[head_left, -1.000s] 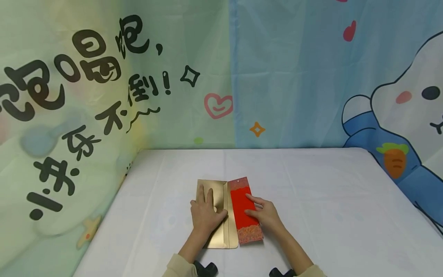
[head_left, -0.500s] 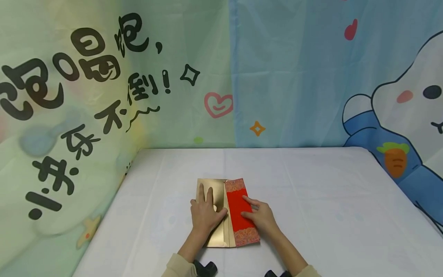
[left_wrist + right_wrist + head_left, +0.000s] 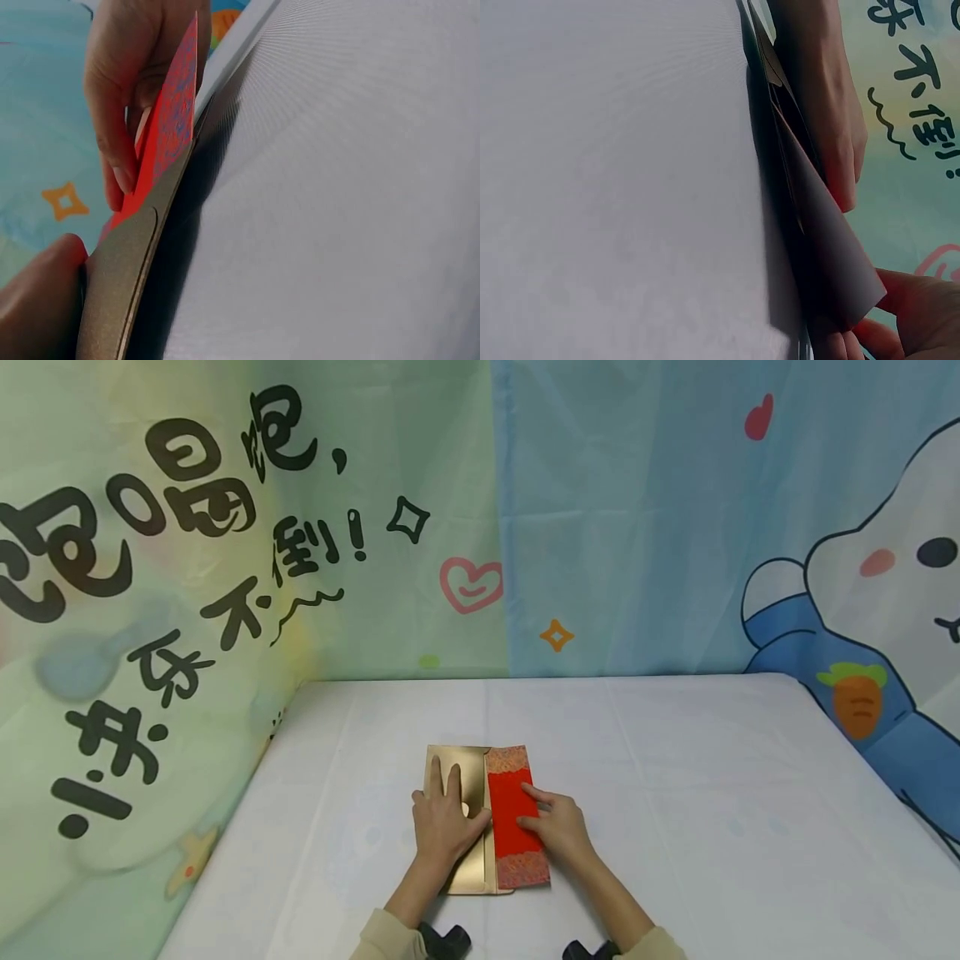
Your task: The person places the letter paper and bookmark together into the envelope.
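Observation:
A gold folder-like card (image 3: 472,777) lies on the white table in the head view, with a raised fold line near its right side. My left hand (image 3: 444,827) rests on its gold panel, fingers spread. Over the folder's right part sits a red card (image 3: 512,810) with patterned bands at both ends. My right hand (image 3: 562,833) pinches the red card by its right edge, thumb and forefinger showing on top. In the right wrist view, the card's dark underside (image 3: 829,240) tilts up off the table, and fingertips (image 3: 832,346) of the right hand reach beneath it.
The white table (image 3: 712,810) spreads around the card to a printed cloth backdrop (image 3: 645,527) at the back and sides. Black wrist mounts (image 3: 447,942) show at the near edge by beige sleeves (image 3: 390,935).
My right hand has drawn the red card to the left, and it now lies straighter over the gold folder's right part. The left hand stays put.

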Tool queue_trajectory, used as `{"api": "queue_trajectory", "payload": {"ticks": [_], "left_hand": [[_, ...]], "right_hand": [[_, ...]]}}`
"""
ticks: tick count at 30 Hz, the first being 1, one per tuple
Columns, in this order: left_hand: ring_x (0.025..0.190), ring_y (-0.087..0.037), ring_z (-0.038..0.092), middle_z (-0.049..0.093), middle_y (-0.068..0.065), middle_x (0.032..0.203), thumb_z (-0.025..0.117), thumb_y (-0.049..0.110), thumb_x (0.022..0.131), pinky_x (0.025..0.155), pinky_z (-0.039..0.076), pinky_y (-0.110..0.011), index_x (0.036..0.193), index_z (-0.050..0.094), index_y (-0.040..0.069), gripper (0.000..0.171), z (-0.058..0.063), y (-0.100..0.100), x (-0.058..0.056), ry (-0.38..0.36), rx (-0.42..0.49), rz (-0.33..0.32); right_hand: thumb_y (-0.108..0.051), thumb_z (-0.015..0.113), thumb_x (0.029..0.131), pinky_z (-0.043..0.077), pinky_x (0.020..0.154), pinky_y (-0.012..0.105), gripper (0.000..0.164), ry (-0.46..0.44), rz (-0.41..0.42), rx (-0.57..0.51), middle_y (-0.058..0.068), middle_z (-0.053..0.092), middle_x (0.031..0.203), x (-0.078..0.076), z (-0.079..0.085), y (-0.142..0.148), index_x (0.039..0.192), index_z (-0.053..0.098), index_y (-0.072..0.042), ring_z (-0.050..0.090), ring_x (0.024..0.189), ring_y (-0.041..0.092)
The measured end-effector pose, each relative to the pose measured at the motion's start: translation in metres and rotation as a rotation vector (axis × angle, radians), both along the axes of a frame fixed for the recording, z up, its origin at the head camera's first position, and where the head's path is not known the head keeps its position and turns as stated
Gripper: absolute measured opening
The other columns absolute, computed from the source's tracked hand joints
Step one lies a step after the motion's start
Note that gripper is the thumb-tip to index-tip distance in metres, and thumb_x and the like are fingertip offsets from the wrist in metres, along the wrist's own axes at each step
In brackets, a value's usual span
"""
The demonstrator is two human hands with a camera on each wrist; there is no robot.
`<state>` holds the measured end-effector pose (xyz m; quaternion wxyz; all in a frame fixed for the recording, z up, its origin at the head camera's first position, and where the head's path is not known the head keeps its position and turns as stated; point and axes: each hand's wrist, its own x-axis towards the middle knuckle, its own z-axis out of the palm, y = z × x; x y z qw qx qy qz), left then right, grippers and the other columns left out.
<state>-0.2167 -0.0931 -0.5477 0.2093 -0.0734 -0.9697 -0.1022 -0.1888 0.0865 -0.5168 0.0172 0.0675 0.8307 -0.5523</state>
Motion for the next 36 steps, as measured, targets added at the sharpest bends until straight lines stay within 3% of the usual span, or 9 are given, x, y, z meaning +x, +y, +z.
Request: {"api": "queue_trajectory", "payload": {"ticks": [17, 23, 29, 36], "left_hand": [[0.066, -0.040, 0.050, 0.036, -0.022, 0.140, 0.054, 0.051, 0.071, 0.060, 0.041, -0.041, 0.127, 0.052, 0.007, 0.071, 0.000, 0.000, 0.001, 0.023, 0.016, -0.013], [0.070, -0.041, 0.051, 0.036, -0.022, 0.140, 0.054, 0.052, 0.071, 0.063, 0.041, -0.043, 0.127, 0.052, 0.006, 0.072, 0.000, 0.000, 0.001, 0.029, 0.001, -0.018], [0.069, -0.041, 0.051, 0.035, -0.022, 0.141, 0.054, 0.052, 0.072, 0.063, 0.042, -0.043, 0.127, 0.052, 0.006, 0.072, 0.000, 0.001, 0.001, 0.022, 0.006, -0.014], [0.074, -0.042, 0.052, 0.034, -0.022, 0.142, 0.053, 0.051, 0.071, 0.065, 0.042, -0.044, 0.129, 0.050, 0.006, 0.073, 0.001, 0.001, 0.001, -0.007, 0.002, -0.002]], "right_hand": [[-0.004, 0.071, 0.074, 0.051, 0.064, 0.028, 0.050, -0.014, -0.005, 0.006, 0.027, 0.055, 0.119, -0.001, 0.000, -0.004, 0.123, 0.060, -0.004, 0.064, 0.093, 0.026], [-0.003, 0.070, 0.075, 0.052, 0.066, 0.028, 0.050, -0.015, -0.032, -0.047, 0.025, 0.055, 0.121, -0.001, -0.001, -0.005, 0.123, 0.059, -0.005, 0.065, 0.089, 0.024], [-0.005, 0.071, 0.075, 0.050, 0.073, 0.032, 0.050, -0.017, -0.061, -0.032, 0.023, 0.056, 0.121, -0.001, -0.001, -0.007, 0.123, 0.059, -0.006, 0.063, 0.094, 0.025], [-0.005, 0.071, 0.075, 0.051, 0.072, 0.032, 0.051, -0.017, -0.053, -0.062, 0.023, 0.061, 0.111, 0.001, -0.004, -0.012, 0.124, 0.059, -0.006, 0.065, 0.090, 0.024]]}}
